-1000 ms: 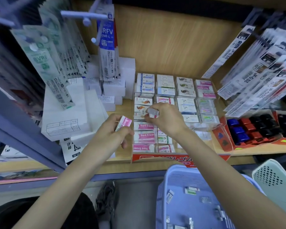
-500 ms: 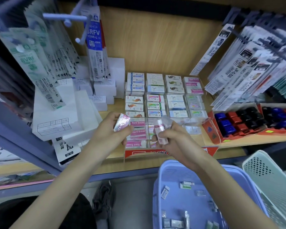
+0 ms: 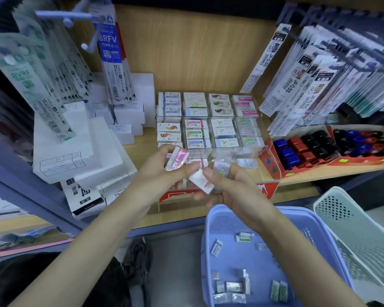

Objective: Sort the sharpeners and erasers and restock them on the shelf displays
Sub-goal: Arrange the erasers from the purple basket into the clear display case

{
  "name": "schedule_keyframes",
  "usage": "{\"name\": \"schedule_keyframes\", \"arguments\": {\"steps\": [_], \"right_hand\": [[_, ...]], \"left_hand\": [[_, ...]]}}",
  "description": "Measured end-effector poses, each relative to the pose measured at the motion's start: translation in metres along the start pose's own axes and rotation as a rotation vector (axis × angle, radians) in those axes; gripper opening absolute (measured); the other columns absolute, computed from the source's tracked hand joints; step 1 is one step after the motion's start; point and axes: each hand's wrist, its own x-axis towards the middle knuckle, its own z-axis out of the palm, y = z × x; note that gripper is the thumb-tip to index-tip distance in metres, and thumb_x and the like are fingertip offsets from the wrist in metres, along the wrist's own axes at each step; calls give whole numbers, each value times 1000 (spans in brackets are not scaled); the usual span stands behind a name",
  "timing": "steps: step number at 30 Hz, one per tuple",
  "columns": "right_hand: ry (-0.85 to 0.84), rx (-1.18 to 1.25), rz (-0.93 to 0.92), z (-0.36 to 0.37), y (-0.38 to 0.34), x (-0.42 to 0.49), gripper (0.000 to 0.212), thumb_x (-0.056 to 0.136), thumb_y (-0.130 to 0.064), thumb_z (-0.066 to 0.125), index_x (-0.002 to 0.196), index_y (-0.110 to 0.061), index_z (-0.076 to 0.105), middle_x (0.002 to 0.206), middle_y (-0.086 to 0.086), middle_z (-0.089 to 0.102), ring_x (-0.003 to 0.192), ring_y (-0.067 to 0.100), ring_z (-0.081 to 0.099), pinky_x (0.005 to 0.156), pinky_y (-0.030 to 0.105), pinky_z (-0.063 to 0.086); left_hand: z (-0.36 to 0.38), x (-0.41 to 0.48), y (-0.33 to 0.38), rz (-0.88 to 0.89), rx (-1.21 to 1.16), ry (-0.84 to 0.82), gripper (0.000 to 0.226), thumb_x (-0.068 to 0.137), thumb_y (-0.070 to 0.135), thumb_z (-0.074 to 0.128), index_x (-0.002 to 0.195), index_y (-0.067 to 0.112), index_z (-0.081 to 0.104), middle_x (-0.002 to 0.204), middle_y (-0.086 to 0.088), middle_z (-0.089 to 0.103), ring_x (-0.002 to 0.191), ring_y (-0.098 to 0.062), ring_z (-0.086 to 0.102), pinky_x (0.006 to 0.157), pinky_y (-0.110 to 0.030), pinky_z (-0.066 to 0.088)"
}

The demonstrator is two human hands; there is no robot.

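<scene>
Gripping a pink "Hard Eraser" pack [image 3: 177, 160], the left hand [image 3: 161, 177] curls its fingers [image 3: 187, 169] round it. The right hand [image 3: 233, 189] pinches a white eraser [image 3: 201, 183] in its fingers. A hanging refill pack [image 3: 109, 47] reads "BRFV".

Right hand [image 3: 231, 189] drew its white eraser [image 3: 201, 183] to left hand [image 3: 160, 173].

Pink Hard Eraser [image 3: 176, 160] tilted in left hand [image 3: 157, 177]; white eraser [image 3: 201, 183] slanted, pinched by right hand [image 3: 233, 192] above display [image 3: 267, 189] of erasers stacked in rows; loose erasers [image 3: 228, 286] flat in lavender basket [image 3: 208, 220]; blue, red, black sharpeners [image 3: 306, 147] boxed at right
</scene>
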Motion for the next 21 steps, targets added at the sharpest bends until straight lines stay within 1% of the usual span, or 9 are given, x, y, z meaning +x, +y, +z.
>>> {"name": "schedule_keyframes", "arguments": {"steps": [3,6,8,10,12,15,17,19,21], "right_hand": [[41,-65,5,2,10,-6,39,81,-34,57,109,-6,60,91,13,72,70,24,69,59,27,54],[130,-24,8,1,23,-12,31,87,-30,55,99,-3,66,85,15,72,67,22,66,65,29,54],[182,3,-13,-1,32,-17,20,93,-18,54,93,-6,70,73,2,71,62,15,59,64,25,50],[205,-16,-58,0,36,-23,19,93,-8,54,104,-15,68,66,-14,66,59,2,54,60,14,44],[206,-63,-102,5,37,-26,30,88,-3,60,112,-22,62,75,-19,68,70,-4,61,63,10,45],[259,-161,-152,11,42,-24,36,81,-3,69,108,-26,62,111,-1,67,99,5,64,76,15,48],[302,-221,-178,13,41,-22,32,81,-6,71,103,-28,64,111,4,66,103,12,63,77,18,49],[319,-245,-199,14,40,-22,28,83,-9,70,102,-28,64,104,5,67,91,10,65,72,17,47],[313,-205,-217,14,35,-23,24,85,-8,67,105,-21,65,94,4,68,68,2,62,61,9,43]], "left_hand": [[-2,0,-1,13,26,18,30,78,24,74,103,20,59,71,5,66,48,-7,48,46,-15,41],[-5,-1,-2,-9,17,35,30,79,23,73,106,20,59,70,4,69,48,-7,48,43,-13,40],[-7,-2,-5,-32,21,49,28,81,24,71,106,20,59,68,5,69,48,-7,49,43,-12,39],[-8,-3,-9,-56,36,55,26,83,25,69,106,20,59,62,7,67,48,-7,48,42,-12,38],[-7,-2,-12,-71,27,57,27,83,25,69,108,19,59,60,7,66,46,-7,48,41,-13,37],[-3,-1,-15,-75,28,58,28,83,25,70,108,19,60,61,7,66,45,-7,47,40,-14,36],[-2,-1,-16,-74,30,62,28,82,26,70,108,21,59,65,7,68,45,-7,48,42,-13,37],[-1,0,-15,-68,20,66,26,83,29,68,107,23,60,70,4,69,46,-7,48,43,-14,38],[0,0,-13,-73,-16,63,23,84,35,64,104,25,61,76,0,71,48,-6,49,44,-16,37]]}}
